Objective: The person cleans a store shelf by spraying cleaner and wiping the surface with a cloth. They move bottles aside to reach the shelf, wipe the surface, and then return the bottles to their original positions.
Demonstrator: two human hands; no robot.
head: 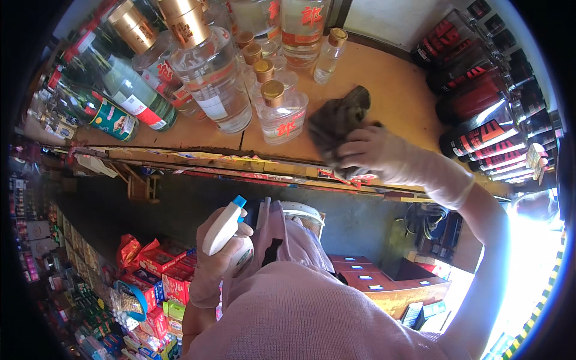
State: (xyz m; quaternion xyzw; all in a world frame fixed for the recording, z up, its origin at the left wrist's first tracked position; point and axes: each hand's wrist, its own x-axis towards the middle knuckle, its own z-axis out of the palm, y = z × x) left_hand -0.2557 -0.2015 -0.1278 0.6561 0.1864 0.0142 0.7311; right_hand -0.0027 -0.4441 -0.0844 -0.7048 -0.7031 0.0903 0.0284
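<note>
My gloved right hand [375,150] presses a dark cloth [335,123] onto the front part of a wooden shelf [400,108]. Lower down, in front of my body, my gloved left hand [216,256] grips a white spray bottle [225,225] with a blue nozzle, held upright or slightly tilted. Just left of the cloth stands a small clear glass bottle with a gold cap [282,119], with several alike behind it. A further small bottle [330,58] stands behind the cloth.
Large clear liquor bottles [216,85] and green glass bottles [135,99] crowd the shelf's left side. Dark bottles with red labels [481,135] line its right side. Below are stacked red boxes [175,279], a white-rimmed chair [306,211] and wooden drawers [369,279].
</note>
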